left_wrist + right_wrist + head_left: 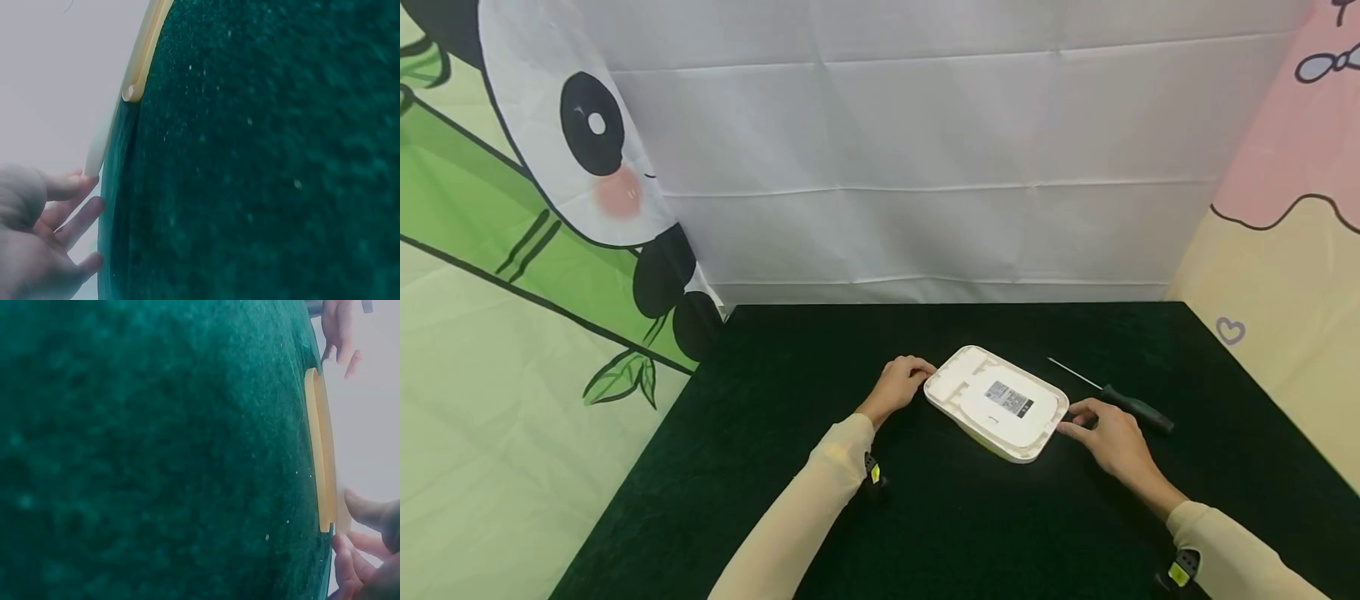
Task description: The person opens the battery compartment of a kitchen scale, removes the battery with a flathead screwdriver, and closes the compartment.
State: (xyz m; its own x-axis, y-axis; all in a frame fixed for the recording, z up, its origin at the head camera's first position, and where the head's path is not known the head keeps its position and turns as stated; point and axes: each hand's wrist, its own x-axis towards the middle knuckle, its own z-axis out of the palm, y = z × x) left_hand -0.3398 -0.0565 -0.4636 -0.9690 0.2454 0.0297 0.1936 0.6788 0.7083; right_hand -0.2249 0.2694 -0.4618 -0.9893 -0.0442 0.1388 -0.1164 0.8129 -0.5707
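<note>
A flat white device [992, 433] with rounded corners lies face down, its underside up and bearing a printed label [1009, 399]. My left hand [898, 385] pinches its left end between thumb and fingers; in the left wrist view the left hand [47, 231] holds the very edge. At the opposite end, my right hand [1105, 437] pinches the near right corner. The right wrist view shows the right hand [369, 550] with its thumb above that edge and fingers below. A yellowish strip [320, 450] runs along the device's lower side.
Just beyond my right hand lies a screwdriver with a dark handle [1138, 408], its thin shaft pointing away to the left. A dark green cloth [820, 350] covers the table. White and cartoon-printed curtains [880, 167] hang behind and beside it.
</note>
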